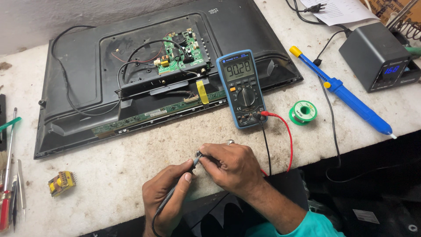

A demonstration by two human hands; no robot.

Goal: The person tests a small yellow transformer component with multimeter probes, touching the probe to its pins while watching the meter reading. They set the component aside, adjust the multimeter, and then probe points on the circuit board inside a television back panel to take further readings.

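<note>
My left hand [169,195] grips a black test probe [193,164] like a pen near the bench's front edge. My right hand [232,164] pinches the other probe and a small part against that tip; the part itself is hidden by my fingers. Red [287,131] and black [266,145] leads run from my hands up to a blue multimeter [241,87] lying on the lower edge of an opened flat television [79,79]. The meter's display is lit. The television's green circuit board [182,52] is exposed.
A blue desoldering pump [346,94] and a green solder spool [303,112] lie right of the meter. A dark soldering station [377,57] stands at the back right. A small yellow transformer [61,183] and several hand tools [11,184] sit at the left edge.
</note>
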